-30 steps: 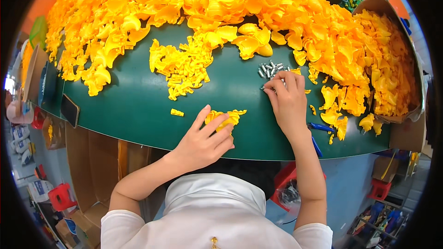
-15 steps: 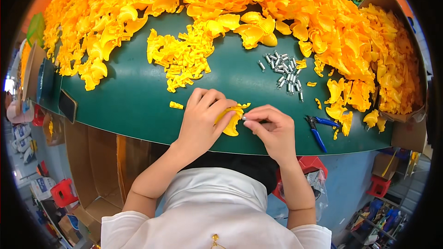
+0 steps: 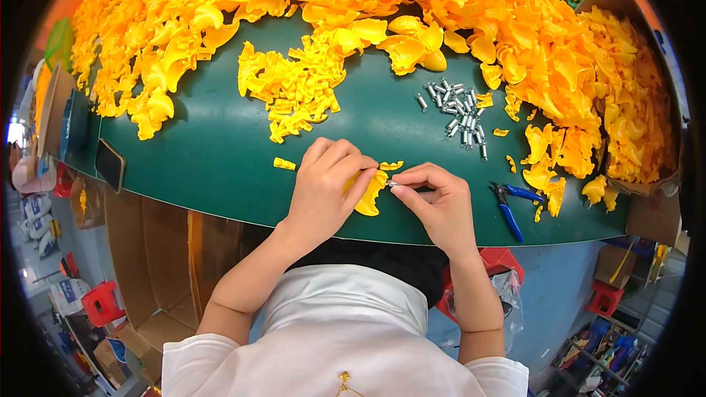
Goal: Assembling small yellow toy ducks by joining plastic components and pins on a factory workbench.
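Observation:
Near the front edge of the green table, my left hand (image 3: 322,185) is closed on a curved yellow plastic piece (image 3: 370,202), mostly covered by the fingers. My right hand (image 3: 441,204) pinches a small silver spring (image 3: 391,184) between thumb and forefinger, right beside that piece's right side. Just beyond the fingertips lies a thin yellow strip (image 3: 392,166). To the left of my left hand sits a small yellow block (image 3: 284,164). Farther off is a loose pile of silver springs (image 3: 463,112). Blue-handled side cutters (image 3: 509,215) lie right of my right hand.
A heap of small yellow parts (image 3: 301,92) lies mid-table. Large curved yellow shells (image 3: 507,37) bank up along the far side. A cardboard box (image 3: 638,185) of yellow pieces stands at the right. A dark phone-like slab (image 3: 110,165) is at the left edge.
The silver spring has turned slightly in my right fingertips and shows more clearly. The thin strip now appears apart from the curved piece. Both hands stay nearly in place.

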Motion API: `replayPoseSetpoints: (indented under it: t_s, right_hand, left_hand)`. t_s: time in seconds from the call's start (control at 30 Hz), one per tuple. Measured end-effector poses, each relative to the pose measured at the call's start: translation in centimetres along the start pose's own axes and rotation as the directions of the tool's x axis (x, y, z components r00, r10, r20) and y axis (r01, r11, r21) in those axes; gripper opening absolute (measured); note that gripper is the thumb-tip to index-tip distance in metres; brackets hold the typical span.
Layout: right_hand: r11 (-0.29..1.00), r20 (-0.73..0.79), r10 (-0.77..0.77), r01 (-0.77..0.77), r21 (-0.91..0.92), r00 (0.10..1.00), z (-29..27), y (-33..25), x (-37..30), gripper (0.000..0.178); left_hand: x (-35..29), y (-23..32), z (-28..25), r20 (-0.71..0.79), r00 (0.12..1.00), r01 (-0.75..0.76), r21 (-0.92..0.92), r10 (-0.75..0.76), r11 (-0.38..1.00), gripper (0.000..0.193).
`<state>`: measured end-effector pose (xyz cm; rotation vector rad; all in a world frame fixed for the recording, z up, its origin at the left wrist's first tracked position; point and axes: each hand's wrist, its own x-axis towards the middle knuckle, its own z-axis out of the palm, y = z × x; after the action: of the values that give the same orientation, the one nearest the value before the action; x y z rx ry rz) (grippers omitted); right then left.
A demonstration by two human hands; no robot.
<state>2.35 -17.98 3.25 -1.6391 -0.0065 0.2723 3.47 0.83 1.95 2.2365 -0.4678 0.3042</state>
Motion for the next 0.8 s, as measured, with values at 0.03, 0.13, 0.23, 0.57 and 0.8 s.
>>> replayPoseSetpoints:
  t_s: [0.03, 0.13, 0.23, 0.57, 0.8]
  right_hand:
    - [0.999, 0.034, -0.016, 0.018, -0.045, 0.999, 0.1, -0.3, -0.2, 0.011]
    - [0.994, 0.063, -0.059, 0.064, -0.089, 0.996, 0.5, -0.5, -0.5, 0.012]
    - [0.995, 0.047, -0.073, 0.076, -0.069, 0.996, 0.6, -0.8, -0.8, 0.012]
    - [0.992, 0.037, -0.103, 0.105, -0.066, 0.994, 0.1, -1.9, -1.0, 0.011]
    - [0.933, 0.128, 0.118, -0.154, 0.324, 0.985, 0.0, -1.4, -1.2, 0.018]
  left_hand:
    - [0.0, 0.0, 0.0, 0.003, 1.000, 0.011, -0.013, -0.011, 1.000, 0.010]
    - [0.0, 0.1, -0.1, 0.011, 0.999, 0.043, -0.111, -0.042, 0.993, 0.008]
    - [0.4, 0.7, -0.8, 0.048, 0.996, 0.087, -0.173, -0.080, 0.981, 0.007]
    - [0.5, 2.1, -1.8, 0.097, 0.985, 0.158, -0.211, -0.140, 0.965, 0.007]
    - [0.2, 2.1, -2.1, 0.061, 0.992, 0.125, -0.383, -0.110, 0.915, 0.029]
